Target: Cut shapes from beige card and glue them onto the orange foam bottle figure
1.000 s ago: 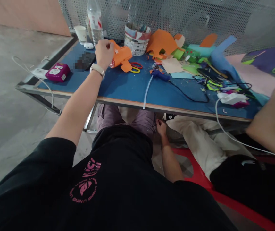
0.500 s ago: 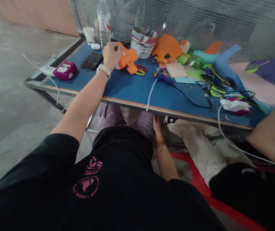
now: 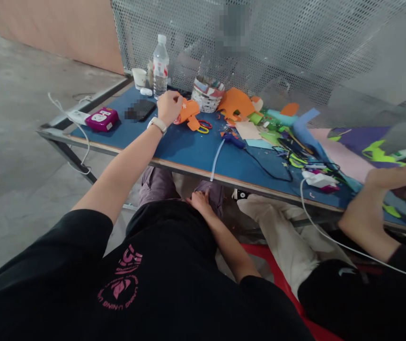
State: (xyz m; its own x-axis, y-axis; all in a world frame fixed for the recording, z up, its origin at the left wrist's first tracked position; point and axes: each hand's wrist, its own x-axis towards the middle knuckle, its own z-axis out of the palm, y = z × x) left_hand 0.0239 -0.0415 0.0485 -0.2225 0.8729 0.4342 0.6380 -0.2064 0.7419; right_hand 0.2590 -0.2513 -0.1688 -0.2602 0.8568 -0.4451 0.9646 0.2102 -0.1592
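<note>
The left hand (image 3: pixel 169 108) seemingly steadies the orange craft piece (image 3: pixel 189 111), grip unclear; moving it would call for light pressure, while the right hand (image 3: pixel 200 201) rests loosely spread by the thigh (image 3: pixel 217 198).

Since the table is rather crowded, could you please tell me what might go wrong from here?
The glue stick of the blue glue gun reaches the front edge of the table, so it might get snagged and drag the gun along. The bottle stands upright just beyond the left hand, so a careless move could perhaps tip it over.
</note>
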